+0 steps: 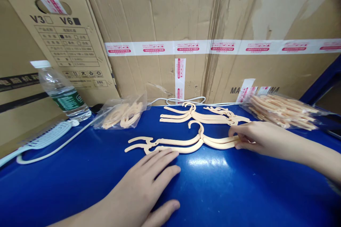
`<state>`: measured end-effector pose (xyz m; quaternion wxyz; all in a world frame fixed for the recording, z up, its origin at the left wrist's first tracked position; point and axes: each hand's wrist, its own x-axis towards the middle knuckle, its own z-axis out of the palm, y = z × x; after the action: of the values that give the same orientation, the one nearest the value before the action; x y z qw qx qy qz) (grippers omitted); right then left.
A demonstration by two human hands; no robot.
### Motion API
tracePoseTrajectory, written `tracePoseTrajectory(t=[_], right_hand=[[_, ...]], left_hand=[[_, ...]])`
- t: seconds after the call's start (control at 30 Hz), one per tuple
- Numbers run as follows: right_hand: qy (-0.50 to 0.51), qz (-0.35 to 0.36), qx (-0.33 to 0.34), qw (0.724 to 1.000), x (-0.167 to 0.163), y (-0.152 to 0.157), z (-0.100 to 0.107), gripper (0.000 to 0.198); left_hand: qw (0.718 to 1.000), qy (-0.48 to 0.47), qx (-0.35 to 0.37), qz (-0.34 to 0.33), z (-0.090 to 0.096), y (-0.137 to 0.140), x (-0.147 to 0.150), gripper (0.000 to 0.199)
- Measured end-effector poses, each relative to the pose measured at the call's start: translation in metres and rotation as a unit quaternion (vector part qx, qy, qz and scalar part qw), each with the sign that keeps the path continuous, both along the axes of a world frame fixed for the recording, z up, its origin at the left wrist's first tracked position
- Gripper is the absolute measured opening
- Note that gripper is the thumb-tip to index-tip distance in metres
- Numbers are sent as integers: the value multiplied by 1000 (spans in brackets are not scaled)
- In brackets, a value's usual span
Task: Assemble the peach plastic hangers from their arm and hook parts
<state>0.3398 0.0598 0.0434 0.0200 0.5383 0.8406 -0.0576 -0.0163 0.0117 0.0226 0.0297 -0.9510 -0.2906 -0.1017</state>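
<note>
Two beige folding clothes hangers (183, 142) lie side by side on the blue tabletop, hooks pointing away from me, with loose-looking end pieces at their left tips. My left hand (153, 177) is palm down with its fingers stretched out, the fingertips at the nearer hanger's left arm. At the other end, my right hand (249, 136) pinches the right tips of the hangers between thumb and fingers, which partly hide them. Just behind them lie more beige hangers (177, 116), and a small heap of curved beige pieces (220, 111) is beside those, near my right hand.
A clear bag of beige parts (122, 113) lies at the back left, and a bagged stack of beige pieces (282, 108) at the back right. On the left are a water bottle (66, 94), a pale blue hairbrush (48, 136) and a white cable (64, 145). Cardboard boxes (160, 17) wall the back.
</note>
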Motion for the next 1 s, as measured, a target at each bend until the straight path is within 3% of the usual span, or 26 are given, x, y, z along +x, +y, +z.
tracePoseTrajectory(t=[0.17, 0.23, 0.33, 0.63, 1.0], right_hand=[[-6, -2, -8, 1000, 3, 2, -2, 9], [-2, 1, -13, 1000, 5, 3, -3, 9], [-4, 0, -20, 1000, 7, 3, -4, 10], [-7, 1, -24, 1000, 12, 7, -9, 8], [-4, -11, -20, 1000, 5, 2, -1, 9]], left_hand=[[991, -84, -3, 105, -3, 34, -16, 49], [987, -88, -37, 133, -1, 48, -24, 56], [979, -91, -97, 156, 2, 59, -30, 50], [976, -92, -122, 155, 1, 58, -30, 29], [986, -85, -62, 130, 0, 56, -29, 18]])
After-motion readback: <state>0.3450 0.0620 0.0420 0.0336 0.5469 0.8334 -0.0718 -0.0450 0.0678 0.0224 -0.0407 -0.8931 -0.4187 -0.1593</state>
